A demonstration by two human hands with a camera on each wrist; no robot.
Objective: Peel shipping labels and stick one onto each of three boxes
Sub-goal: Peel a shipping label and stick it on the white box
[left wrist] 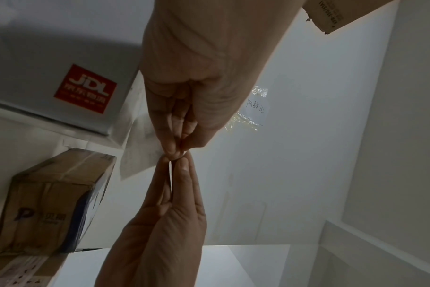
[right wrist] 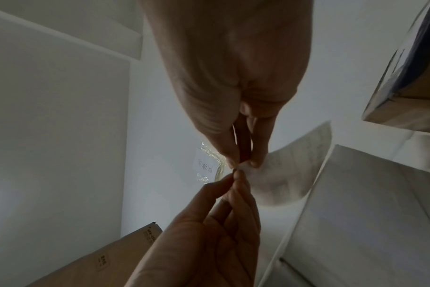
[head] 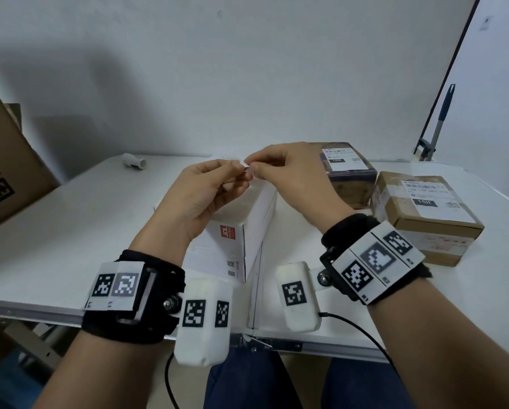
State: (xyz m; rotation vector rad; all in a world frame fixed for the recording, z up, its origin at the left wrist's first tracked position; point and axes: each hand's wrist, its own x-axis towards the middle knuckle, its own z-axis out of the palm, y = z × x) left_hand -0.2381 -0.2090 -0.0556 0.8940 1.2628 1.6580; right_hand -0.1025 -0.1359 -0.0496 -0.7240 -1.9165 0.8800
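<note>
Both hands point(head: 248, 169) pinching label point(left wrist: 140, 155) corner.

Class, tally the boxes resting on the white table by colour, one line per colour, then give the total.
White box: 1
Brown cardboard boxes, one at the back and one nearer on the right: 2
Total: 3
Both brown boxes carry a label; the hands pinch another label over the white box.
</note>
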